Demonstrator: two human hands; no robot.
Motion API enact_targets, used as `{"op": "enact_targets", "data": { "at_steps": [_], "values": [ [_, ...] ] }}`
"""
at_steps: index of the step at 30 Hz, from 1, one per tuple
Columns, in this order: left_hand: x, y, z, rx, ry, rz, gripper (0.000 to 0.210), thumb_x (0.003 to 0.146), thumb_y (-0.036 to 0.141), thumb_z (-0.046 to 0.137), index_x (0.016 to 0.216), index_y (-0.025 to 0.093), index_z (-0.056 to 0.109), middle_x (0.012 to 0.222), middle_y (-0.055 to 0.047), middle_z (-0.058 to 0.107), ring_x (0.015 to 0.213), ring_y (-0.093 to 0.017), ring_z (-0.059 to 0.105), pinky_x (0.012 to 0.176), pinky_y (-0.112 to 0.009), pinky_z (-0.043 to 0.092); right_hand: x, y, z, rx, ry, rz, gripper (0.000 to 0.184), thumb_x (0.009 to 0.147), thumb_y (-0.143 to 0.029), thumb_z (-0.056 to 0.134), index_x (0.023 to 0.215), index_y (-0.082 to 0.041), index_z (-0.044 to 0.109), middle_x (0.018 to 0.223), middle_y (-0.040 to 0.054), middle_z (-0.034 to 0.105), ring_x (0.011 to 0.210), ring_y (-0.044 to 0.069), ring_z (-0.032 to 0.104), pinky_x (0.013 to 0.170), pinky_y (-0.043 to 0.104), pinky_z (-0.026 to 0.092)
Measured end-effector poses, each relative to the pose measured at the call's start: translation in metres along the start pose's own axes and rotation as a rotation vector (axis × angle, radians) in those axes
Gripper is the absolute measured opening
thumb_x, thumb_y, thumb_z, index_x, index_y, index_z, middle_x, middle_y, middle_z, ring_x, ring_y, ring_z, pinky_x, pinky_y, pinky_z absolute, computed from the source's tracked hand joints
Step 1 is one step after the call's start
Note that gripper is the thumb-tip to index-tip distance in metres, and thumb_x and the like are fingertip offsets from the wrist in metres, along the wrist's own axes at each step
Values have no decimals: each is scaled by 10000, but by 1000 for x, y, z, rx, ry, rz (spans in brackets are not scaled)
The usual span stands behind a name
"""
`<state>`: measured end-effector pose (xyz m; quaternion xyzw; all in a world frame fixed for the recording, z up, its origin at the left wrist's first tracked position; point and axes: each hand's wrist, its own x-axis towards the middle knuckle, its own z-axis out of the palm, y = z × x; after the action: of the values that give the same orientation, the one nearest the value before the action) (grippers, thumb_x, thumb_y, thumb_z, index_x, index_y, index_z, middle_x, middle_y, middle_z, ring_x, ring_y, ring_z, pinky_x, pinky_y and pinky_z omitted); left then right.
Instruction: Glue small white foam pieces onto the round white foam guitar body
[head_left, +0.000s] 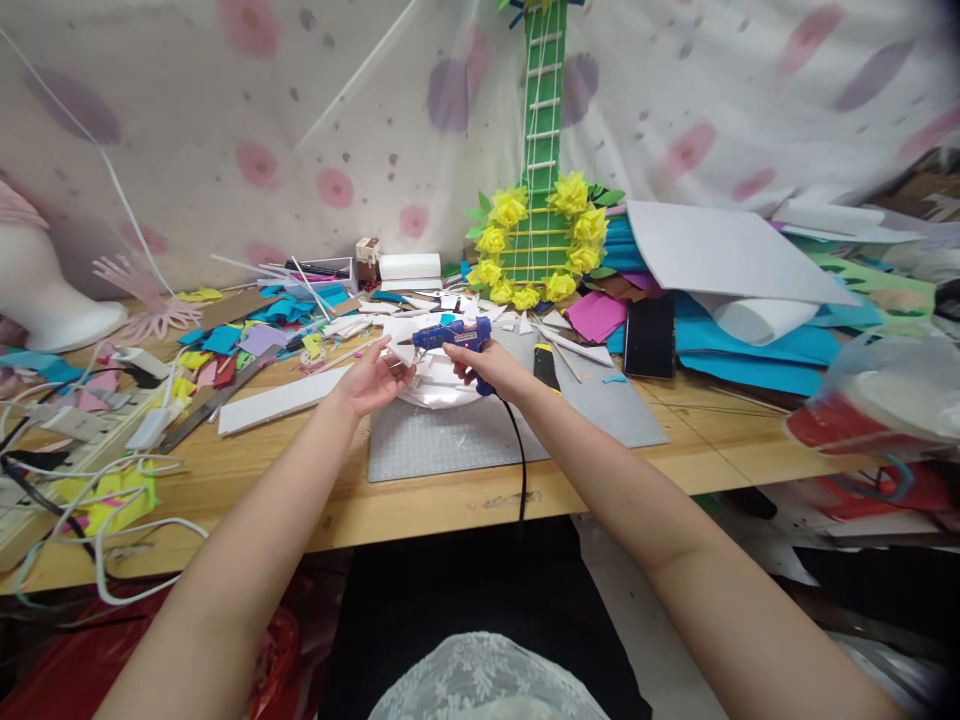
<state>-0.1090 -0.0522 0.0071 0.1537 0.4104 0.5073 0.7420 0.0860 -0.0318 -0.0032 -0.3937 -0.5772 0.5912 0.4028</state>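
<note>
My right hand (pixel 491 368) is wrapped round the handle of a blue glue gun (pixel 452 334), whose nozzle points left. Its black cord hangs down over the table's front edge. At the nozzle tip, my left hand (pixel 375 380) has its palm turned up and its fingers curled, with a small white foam piece (pixel 397 328) at the thumb and fingertips. Beneath both hands, more white foam pieces (pixel 442 390) lie on a grey cutting mat (pixel 420 450). A yellow and black utility knife (pixel 546 368) rests on the mat, right of the glue gun.
A green guitar-shaped craft (pixel 544 150) with yellow paper flowers stands at the back. Coloured scraps (pixel 262 340), a white foam strip (pixel 281 402) and a power strip with cables (pixel 75 470) are on the left. A phone (pixel 649 340), blue sheets (pixel 750 345) and a lidded cup (pixel 870 400) are on the right.
</note>
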Motion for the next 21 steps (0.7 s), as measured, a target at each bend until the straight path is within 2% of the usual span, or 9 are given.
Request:
{"op": "enact_targets", "data": {
  "at_steps": [11, 21],
  "values": [
    [-3, -1, -1, 12, -2, -50, 289, 883, 333, 484, 849, 89, 635, 705, -85, 656, 658, -126, 625, 638, -211, 545, -1, -3, 3, -16, -35, 7, 372, 632, -502, 716, 608, -166, 556, 506, -11, 529, 463, 87, 490, 408, 203, 397],
    [-6, 2, -1, 40, -26, -52, 301, 885, 323, 470, 921, 87, 653, 778, -97, 681, 696, -127, 634, 670, -214, 545, 8, -3, -9, -87, 99, -5, 382, 648, -478, 722, 511, -189, 513, 437, -17, 492, 392, 71, 423, 362, 212, 325]
  ]
}}
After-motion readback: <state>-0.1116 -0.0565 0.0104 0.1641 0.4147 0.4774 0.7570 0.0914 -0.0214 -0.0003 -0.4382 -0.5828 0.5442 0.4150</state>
